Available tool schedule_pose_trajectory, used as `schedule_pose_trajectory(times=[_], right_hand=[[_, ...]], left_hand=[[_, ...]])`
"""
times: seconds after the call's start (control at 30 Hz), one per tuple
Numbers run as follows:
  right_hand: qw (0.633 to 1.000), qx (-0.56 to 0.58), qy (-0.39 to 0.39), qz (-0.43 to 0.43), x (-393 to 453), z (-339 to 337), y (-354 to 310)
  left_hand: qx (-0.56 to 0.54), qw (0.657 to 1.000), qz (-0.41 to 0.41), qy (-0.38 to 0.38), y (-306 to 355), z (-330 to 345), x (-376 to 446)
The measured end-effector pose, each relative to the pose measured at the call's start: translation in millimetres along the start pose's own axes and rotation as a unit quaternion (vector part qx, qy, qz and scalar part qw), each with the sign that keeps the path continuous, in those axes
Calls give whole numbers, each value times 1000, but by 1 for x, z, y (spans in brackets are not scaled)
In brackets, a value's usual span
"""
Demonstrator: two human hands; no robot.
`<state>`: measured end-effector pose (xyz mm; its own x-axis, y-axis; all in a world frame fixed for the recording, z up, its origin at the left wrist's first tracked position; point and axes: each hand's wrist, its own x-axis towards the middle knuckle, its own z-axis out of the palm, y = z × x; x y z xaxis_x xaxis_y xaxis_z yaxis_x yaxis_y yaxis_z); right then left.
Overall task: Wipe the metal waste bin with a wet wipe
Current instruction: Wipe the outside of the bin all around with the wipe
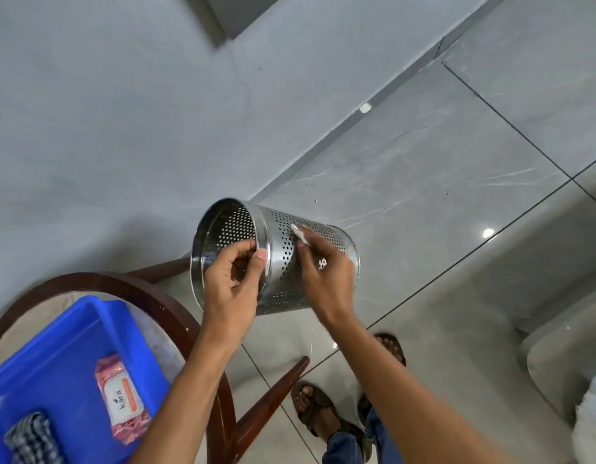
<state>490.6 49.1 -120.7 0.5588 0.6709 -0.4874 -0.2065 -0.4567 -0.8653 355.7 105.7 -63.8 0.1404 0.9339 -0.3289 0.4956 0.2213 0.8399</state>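
Note:
A perforated metal waste bin (283, 262) is held in the air, tipped on its side with its open mouth facing left. My left hand (233, 283) grips the bin's rim, fingers curled inside and thumb on the outer band. My right hand (323, 266) lies on the bin's perforated side and pinches a small white wet wipe (298, 233) against the metal. Most of the wipe is hidden under my fingers.
A blue plastic tray (72, 356) sits on a round wooden table (149, 296) at lower left, holding a pink wet-wipe pack (124, 401) and a checked cloth (32, 440). Grey tiled floor lies below, with my sandalled feet (320, 413). A wall rises behind.

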Motion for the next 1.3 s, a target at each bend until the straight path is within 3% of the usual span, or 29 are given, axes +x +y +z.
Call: schedule_pose_trajectory(times=[0.13, 0.27, 0.43, 0.57, 0.67, 0.77, 0.83, 0.9, 1.0, 1.17, 1.3], right_hand=[[992, 0, -50, -116, -23, 10, 0], [953, -83, -128, -263, -48, 10, 9], [920, -149, -165, -322, -42, 5, 21], [957, -176, -119, -197, -17, 0, 38], [987, -137, -70, -54, 4, -15, 64], [990, -77, -44, 114, 24, -29, 80], [985, -24, -57, 159, 30, -28, 80], [989, 13, -85, 123, 22, -17, 66], [992, 0, -127, -1, -7, 0, 34], [955, -49, -178, -234, -55, 26, -6], [944, -60, -144, -290, -55, 36, -21]], left_hand=[[-31, 999, -11, 3, 7, -2, -5], [-83, 996, 2, -24, 16, 1, -11], [-152, 988, -34, -15, 19, 2, -11], [-156, 986, -55, 23, 18, 8, -11], [-129, 992, -7, -7, 18, 7, -16], [-88, 994, 40, -55, 17, 1, -20], [-81, 993, 46, -69, 16, 0, -20], [-72, 994, 49, -60, 17, -2, -17], [-36, 997, 50, -46, 20, -5, -14], [69, 994, 80, 2, 27, -18, -23], [56, 996, 76, -2, 45, -21, -24]])
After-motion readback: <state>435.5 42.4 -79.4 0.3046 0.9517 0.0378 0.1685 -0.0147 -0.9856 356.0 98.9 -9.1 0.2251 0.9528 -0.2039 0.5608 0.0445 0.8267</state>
